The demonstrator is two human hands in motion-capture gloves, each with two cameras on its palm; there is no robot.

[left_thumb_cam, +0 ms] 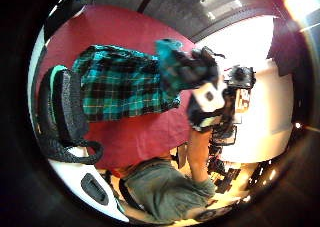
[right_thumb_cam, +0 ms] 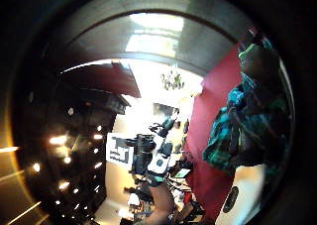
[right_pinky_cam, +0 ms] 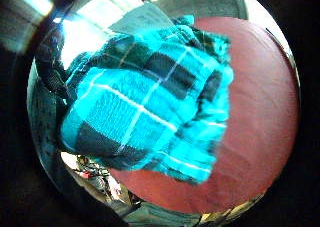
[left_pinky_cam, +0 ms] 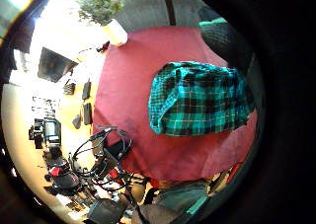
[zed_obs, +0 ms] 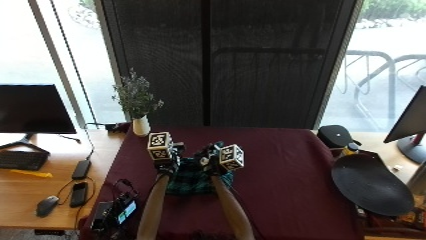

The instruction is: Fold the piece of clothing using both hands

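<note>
Right hand (zed_obs: 214, 161) gripping plaid garment (zed_obs: 193, 182), left hand (zed_obs: 166, 161) above it, fingers unclear

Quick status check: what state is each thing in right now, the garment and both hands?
Plaid shirt: partly folded, lying on the dark red tablecloth, one edge lifted.
Right hand: grips the shirt's lifted edge.
Left hand: raised over the shirt; its fingers cannot be made out.

Plaid cloth garment (zed_obs: 190, 182); matt maroon tablecloth (zed_obs: 286, 175).
</note>
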